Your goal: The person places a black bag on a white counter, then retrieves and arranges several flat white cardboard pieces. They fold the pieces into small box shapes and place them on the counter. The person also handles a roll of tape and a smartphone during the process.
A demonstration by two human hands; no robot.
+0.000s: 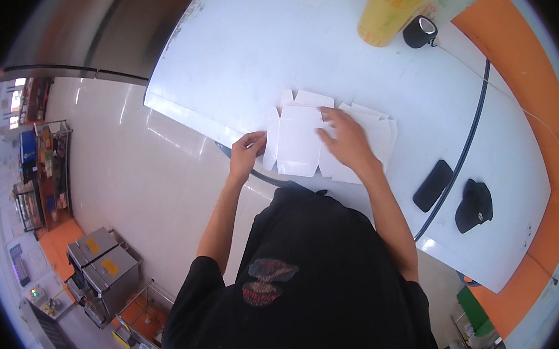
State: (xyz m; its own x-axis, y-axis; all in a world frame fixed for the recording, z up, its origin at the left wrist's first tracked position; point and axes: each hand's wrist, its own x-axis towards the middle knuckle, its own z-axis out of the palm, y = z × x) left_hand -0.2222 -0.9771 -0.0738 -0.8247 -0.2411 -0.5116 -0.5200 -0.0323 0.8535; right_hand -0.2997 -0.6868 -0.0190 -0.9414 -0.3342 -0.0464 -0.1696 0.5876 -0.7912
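The white cardboard blank point(298, 141) lies near the near edge of the white worktop point(252, 66), a mostly flat middle panel with creased flaps at its left and far sides, and a further flapped white piece point(380, 143) adjoining it on the right (whether this is part of the same sheet or a second one partly beneath, I cannot tell). It looks like thin card, so I would expect it to be very light, springy across the panels and soft along the creases; the smooth face may slide easily on the worktop, and the narrow flaps and corners would likely kink or tear under a hard squeeze. The better hold is probably at an edge, close to a crease, thumb on one face and fingers on the other, with a flat palm steadying the wide panel. The left hand point(247, 152) is at the blank's left edge, its grip nearly closed, thumb and fingers drawn together beside the left flap; whether the flap is actually caught between them is too small to make out. The right hand point(350, 142) is over the right side of the middle panel, its grip loosely spread, thumb apart from the fingers and nothing pinched between them; its fingertips are close to the card, though contact is unclear. A black phone-like slab point(432, 185) lies farther right, well apart from the blank.
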